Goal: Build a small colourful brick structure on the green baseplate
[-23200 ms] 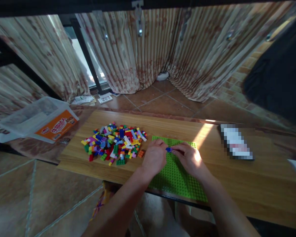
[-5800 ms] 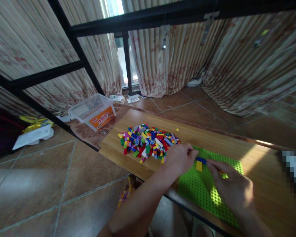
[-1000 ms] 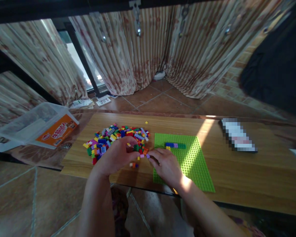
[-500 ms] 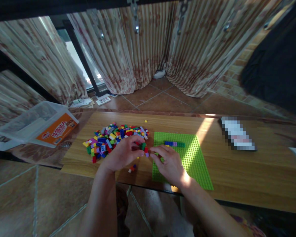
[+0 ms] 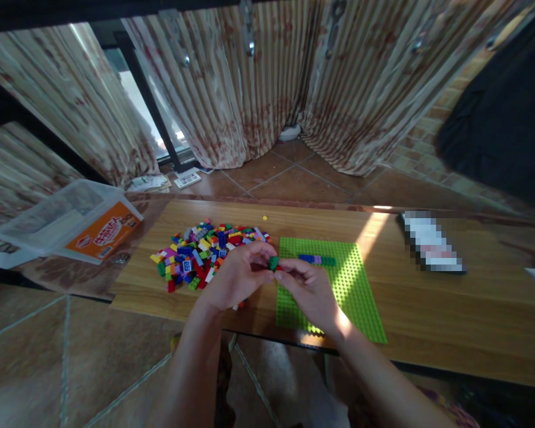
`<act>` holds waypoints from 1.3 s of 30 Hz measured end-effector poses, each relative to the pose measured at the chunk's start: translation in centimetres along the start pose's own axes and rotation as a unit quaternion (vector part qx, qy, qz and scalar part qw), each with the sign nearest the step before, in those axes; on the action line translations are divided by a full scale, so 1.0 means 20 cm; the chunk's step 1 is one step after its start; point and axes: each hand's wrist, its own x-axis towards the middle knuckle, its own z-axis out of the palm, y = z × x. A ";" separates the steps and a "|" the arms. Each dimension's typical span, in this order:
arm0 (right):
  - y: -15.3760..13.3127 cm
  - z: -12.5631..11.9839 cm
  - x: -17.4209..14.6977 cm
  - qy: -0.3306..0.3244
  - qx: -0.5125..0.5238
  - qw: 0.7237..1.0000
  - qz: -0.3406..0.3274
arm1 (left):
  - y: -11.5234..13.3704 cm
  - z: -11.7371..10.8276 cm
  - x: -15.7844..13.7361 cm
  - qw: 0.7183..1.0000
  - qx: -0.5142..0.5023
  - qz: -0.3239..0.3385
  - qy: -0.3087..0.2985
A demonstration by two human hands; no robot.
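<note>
My left hand (image 5: 241,274) is closed, with a green toy brick (image 5: 273,262) between its fingertips. Against it, my right hand (image 5: 310,288) pinches at a small red piece (image 5: 278,268), mostly hidden by the fingers. Both hands meet over the left edge of a lime-green studded baseplate (image 5: 352,297). On that plate, beyond my right hand, lies a row of blue, purple and green bricks (image 5: 317,260). A heap of mixed bricks (image 5: 200,244) spreads out left of my left hand. Partly behind my left wrist are a few loose bricks (image 5: 237,307).
A clear plastic box (image 5: 71,208) with an orange label stands left of the wooden table (image 5: 428,321). A dark-edged device (image 5: 432,241), its face blurred out, lies to the right. One yellow piece (image 5: 264,217) sits near the far edge. Striped curtains (image 5: 267,89) hang behind.
My hands have come together, the left one shifting right with the green brick. The red piece, plain to see between them before, is now mostly covered by my right fingers.
</note>
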 end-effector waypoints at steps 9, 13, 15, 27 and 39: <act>-0.01 0.00 0.00 0.012 0.012 1.000 -0.019 | 0.00 -0.01 -0.01 1.000 -0.028 0.007 0.010; -0.01 0.00 -0.02 -0.006 -0.018 0.999 -0.034 | -0.02 -0.06 -0.02 0.999 -0.034 0.015 0.018; -0.01 0.01 -0.04 -0.030 -0.094 0.993 -0.060 | -0.04 -0.10 -0.03 0.998 -0.024 0.010 0.053; 0.04 0.15 -0.06 -0.070 -0.386 0.904 -0.171 | -0.08 -0.22 -0.05 0.984 -0.082 0.021 0.154; 0.04 0.25 -0.17 -0.246 -0.379 0.854 -0.257 | -0.10 -0.24 -0.07 0.986 -0.030 0.023 0.165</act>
